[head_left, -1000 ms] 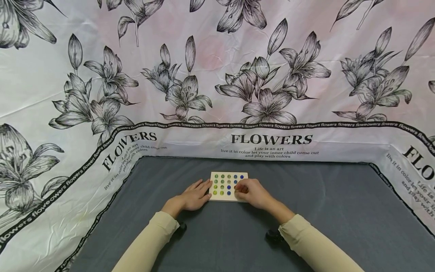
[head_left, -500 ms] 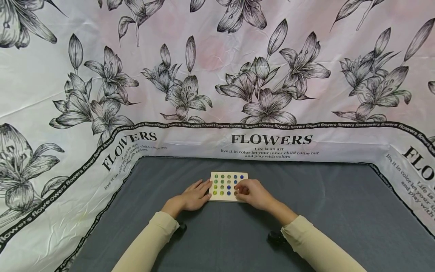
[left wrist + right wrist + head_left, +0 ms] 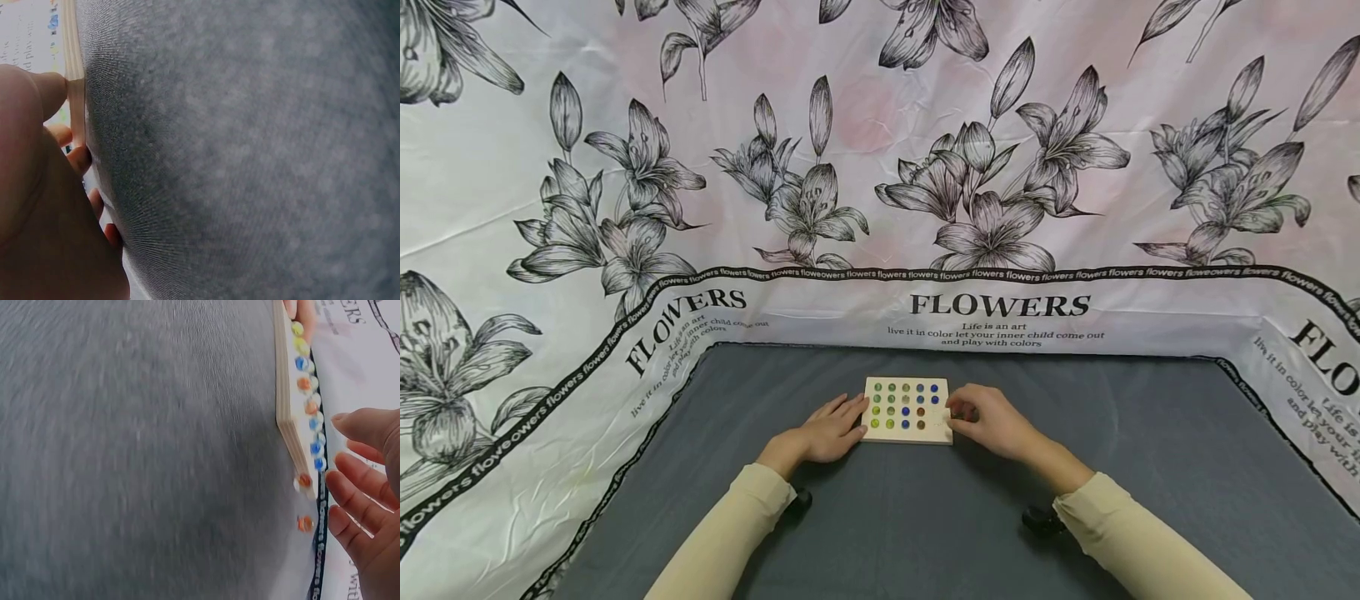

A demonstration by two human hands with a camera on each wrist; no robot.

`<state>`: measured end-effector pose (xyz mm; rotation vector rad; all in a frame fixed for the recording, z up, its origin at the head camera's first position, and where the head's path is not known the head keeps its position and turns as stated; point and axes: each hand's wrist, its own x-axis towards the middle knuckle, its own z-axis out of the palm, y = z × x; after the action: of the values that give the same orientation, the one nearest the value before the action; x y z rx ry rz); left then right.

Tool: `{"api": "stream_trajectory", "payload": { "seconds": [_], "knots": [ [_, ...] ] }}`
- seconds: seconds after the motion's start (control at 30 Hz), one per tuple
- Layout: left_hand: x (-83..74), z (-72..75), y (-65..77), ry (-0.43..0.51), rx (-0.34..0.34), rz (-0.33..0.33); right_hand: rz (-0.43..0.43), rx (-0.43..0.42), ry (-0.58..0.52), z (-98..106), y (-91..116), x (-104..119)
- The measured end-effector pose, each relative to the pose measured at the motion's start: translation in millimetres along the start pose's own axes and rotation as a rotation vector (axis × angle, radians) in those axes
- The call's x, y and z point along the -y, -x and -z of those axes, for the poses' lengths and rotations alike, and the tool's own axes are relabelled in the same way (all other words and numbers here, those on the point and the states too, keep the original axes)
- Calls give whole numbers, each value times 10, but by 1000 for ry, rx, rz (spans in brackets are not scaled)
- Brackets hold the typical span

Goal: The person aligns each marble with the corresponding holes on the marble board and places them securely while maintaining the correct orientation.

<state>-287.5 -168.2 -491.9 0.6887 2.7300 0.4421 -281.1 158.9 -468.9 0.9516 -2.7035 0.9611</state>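
A pale wooden board [image 3: 936,433] lies on the dark grey cloth, with glass marbles in rows on it: green, yellow, blue and reddish. My left hand [image 3: 829,433] lies at its left edge, fingers extended and fingertips on the rim; the left wrist view shows the thumb [image 3: 53,94] against the board's side. At the right edge is my right hand [image 3: 992,421], its thumb and index finger near the rim. In the right wrist view its fingers [image 3: 362,509] are apart and loosely bent, holding nothing. Two orange marbles [image 3: 304,523] show beside the board's right end.
Grey cloth [image 3: 887,517] covers the table around the board. Behind it, a white sheet [image 3: 820,317] printed with flowers and lettering borders the grey area and rises at the back. Dark wrist-worn devices [image 3: 1042,521] sit under both forearms.
My right hand has moved right, from over the board to its right edge. Two reddish marbles in the lower rows now show fully. The left hand stays in place.
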Motion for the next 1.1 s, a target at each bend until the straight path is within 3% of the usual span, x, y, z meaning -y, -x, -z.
{"api": "stream_trajectory", "payload": {
  "seconds": [0.47, 1.1],
  "knots": [
    [15, 1, -4, 14, -2, 1, -104, -33, 22, 163, 33, -256],
    [28, -25, -19, 18, -3, 8, -281, 4, -27, 115, -64, -464]
  ]
}}
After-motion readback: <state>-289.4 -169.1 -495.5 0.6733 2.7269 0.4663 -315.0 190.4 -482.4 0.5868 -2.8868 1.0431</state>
